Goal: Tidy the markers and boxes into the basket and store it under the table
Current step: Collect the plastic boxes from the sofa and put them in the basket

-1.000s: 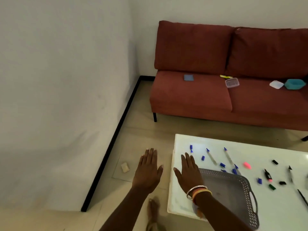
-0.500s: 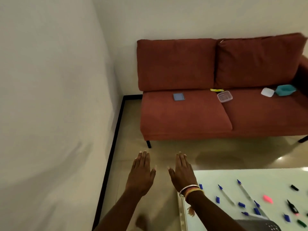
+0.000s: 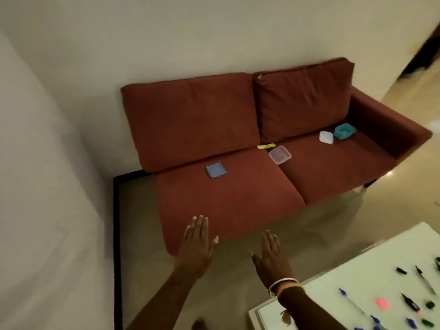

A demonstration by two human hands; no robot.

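My left hand (image 3: 197, 248) and my right hand (image 3: 272, 259) are held out flat, palms down, fingers apart, holding nothing, in front of the red sofa (image 3: 226, 198). On the sofa seat lie a blue lid (image 3: 216, 170), a clear box (image 3: 280, 154), a yellow marker (image 3: 266, 146), a white lid (image 3: 326, 137) and a teal box (image 3: 344, 131). The white table (image 3: 333, 289) shows at the lower right, with several markers and caps, among them a blue pen (image 3: 352, 303), a pink cap (image 3: 382, 303) and black markers (image 3: 410, 303). The basket is out of view.
White walls (image 3: 47, 210) stand at the left and behind the sofa. A black skirting strip (image 3: 116, 246) runs along the left wall. Beige floor (image 3: 238, 270) lies between sofa and table. A dark doorway (image 3: 426, 51) opens at the upper right.
The view has swung up and left, from the table towards the sofa. The basket has dropped out of sight. Both hands stay flat and empty, now over the floor near the sofa's front edge.
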